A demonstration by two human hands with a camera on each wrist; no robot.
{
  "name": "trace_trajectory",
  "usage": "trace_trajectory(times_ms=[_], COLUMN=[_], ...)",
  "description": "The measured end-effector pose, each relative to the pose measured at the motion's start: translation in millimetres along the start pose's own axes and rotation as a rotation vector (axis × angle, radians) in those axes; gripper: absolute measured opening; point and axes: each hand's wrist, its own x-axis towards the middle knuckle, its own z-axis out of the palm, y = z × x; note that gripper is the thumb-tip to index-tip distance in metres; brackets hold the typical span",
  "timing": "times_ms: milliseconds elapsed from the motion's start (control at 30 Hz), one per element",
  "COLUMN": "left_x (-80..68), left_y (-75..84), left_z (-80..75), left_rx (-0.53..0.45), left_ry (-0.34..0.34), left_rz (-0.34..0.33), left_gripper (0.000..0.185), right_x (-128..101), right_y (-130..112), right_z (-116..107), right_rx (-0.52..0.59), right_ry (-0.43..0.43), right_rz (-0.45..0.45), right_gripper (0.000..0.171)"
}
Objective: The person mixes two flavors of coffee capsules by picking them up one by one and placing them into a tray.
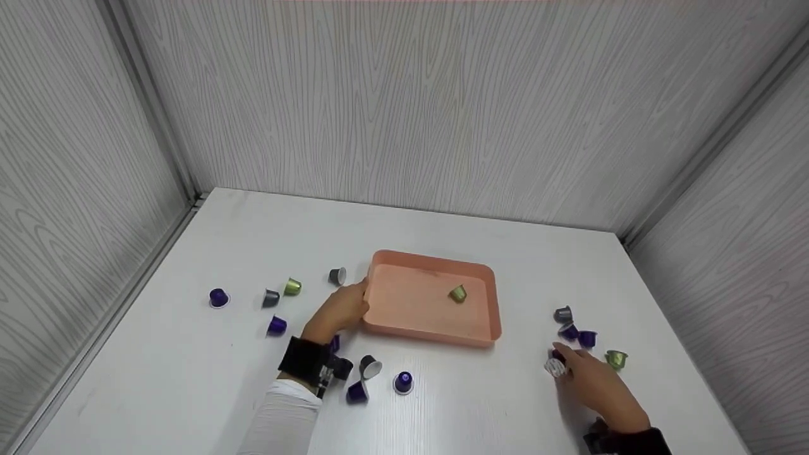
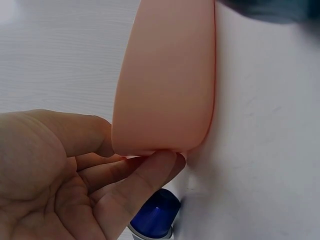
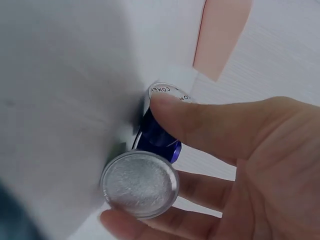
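Note:
My left hand (image 1: 344, 308) grips the left side of a shallow peach tray (image 1: 430, 335). In the left wrist view, the thumb and fingers (image 2: 145, 182) meet the tray's end wall (image 2: 165, 90). A green coffee capsule (image 1: 458, 293) lies inside the tray. At the right, my right hand (image 1: 597, 385) pinches a purple coffee capsule with a printed white lid (image 1: 555, 368); the thumb (image 3: 175, 112) covers part of it in the right wrist view. A silver-lidded capsule (image 3: 140, 185) shows close to the other fingers. A green capsule (image 1: 616, 359) lies just right of this hand.
Grey (image 1: 563, 314) and purple capsules (image 1: 587, 339) cluster beyond the right hand. Several more purple (image 1: 276, 326), grey (image 1: 270, 298) and green capsules (image 1: 292, 286) lie left of the tray. A purple capsule (image 1: 403, 382) stands nearer the front. Pale wood-grain panels (image 1: 411, 107) enclose the white table.

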Motion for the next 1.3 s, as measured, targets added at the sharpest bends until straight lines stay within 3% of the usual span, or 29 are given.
trace_trajectory(times_ms=[367, 700, 967, 1300], left_x=[-1.0, -3.1, -2.5, -1.5], left_y=[-0.5, 1.3, -0.4, 0.2], left_z=[0.3, -0.4, 0.6, 1.3], left_rx=[0.003, -0.009, -0.017, -0.014], left_ry=[-0.001, 0.011, 0.022, 0.015], left_rz=[-0.004, 0.021, 0.021, 0.002], left_gripper=[0.057, 0.057, 0.057, 0.055], right_x=[-3.5, -4.5, -4.1, -4.5], right_y=[0.9, 1.0, 1.7, 2.3], right_z=[5.4, 2.3, 1.6, 0.4], right_rx=[-0.01, -0.001, -0.013, -0.005], right_ry=[0.061, 0.009, 0.01, 0.008], right_rz=[-0.035, 0.0, 0.0, 0.014], right_gripper=[0.048, 0.048, 0.029, 0.024])
